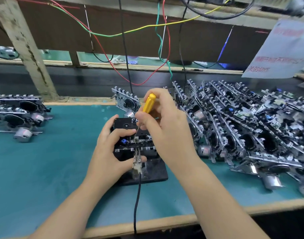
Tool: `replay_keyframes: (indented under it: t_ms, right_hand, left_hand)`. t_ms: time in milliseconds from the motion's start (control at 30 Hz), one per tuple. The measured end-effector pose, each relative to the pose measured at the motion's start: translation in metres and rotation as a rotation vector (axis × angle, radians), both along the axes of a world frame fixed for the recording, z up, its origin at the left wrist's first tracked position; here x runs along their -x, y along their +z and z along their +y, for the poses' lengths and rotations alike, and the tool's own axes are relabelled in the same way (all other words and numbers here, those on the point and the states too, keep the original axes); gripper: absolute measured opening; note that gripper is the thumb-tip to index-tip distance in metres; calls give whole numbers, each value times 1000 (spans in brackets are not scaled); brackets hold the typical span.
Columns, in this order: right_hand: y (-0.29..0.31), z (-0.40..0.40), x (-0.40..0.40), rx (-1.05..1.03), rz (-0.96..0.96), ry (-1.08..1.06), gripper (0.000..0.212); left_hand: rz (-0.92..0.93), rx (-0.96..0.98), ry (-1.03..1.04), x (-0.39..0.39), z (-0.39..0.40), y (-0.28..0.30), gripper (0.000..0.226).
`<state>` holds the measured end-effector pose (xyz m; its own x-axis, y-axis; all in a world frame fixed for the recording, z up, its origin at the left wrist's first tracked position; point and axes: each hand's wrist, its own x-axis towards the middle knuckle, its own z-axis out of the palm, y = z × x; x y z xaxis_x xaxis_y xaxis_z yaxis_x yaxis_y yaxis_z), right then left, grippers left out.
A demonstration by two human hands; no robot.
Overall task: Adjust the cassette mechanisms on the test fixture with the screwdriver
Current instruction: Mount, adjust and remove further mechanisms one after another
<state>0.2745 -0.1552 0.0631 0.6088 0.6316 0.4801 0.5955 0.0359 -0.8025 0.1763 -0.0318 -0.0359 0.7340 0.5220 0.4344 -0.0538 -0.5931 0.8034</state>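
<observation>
A cassette mechanism (130, 144) with a black cassette on top sits on the black test fixture (154, 171) at the middle of the green bench. My left hand (110, 149) grips the mechanism from its left side, thumb near the metal clip (137, 161) at the front. My right hand (163, 125) holds the yellow-handled screwdriver (148, 105) upright. Its thin shaft points down into the mechanism's head area just below the cassette.
A large pile of several cassette mechanisms (242, 128) fills the bench to the right. Two more mechanisms (18, 116) lie at the left, and one (127, 102) stands behind the fixture. A black cable (136, 204) runs from the clip to the front edge. Coloured wires hang above.
</observation>
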Motion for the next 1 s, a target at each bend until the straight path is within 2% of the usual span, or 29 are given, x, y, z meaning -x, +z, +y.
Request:
replay_keyframes:
  t_ms: [400,667,833,1000]
  right_hand:
    - [-2,2,-2,-17,12,-28,24]
    - [2,10,1,14,-122,-29,39]
    - [12,13,-5,106,-136,11,27]
    - [19,10,-10,74,-13,54,18]
  left_hand:
    - [16,6,-1,1,0,0,63]
    - [-5,0,1,0,2,-2,63]
    - [13,-7,9,0,2,-3,65]
    - [31,-11,10,1,1,-3,65]
